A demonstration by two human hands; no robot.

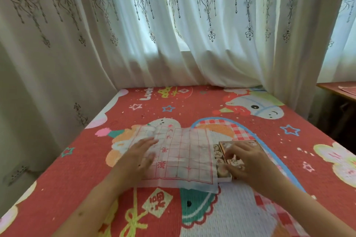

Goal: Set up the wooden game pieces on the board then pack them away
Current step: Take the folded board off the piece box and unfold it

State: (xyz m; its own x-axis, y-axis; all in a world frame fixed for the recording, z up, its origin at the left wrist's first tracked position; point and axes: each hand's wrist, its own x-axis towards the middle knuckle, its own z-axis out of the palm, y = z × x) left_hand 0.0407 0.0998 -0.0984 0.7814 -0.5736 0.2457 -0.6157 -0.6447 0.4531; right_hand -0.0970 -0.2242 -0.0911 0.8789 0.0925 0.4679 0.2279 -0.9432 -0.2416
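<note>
Right grip (248, 161) on pieces (219, 160) — "Luck" quilt (147, 94)

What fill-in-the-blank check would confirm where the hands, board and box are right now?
1. The left hand lies flat on the board sheet, whose grid lines are printed in ____.
2. The right hand reaches its fingers into the box of wooden pieces, which sits to the ____ of the board sheet.
3. Behind the bedcover hangs a white patterned ____.
Missing words: red; right; curtain.
</note>
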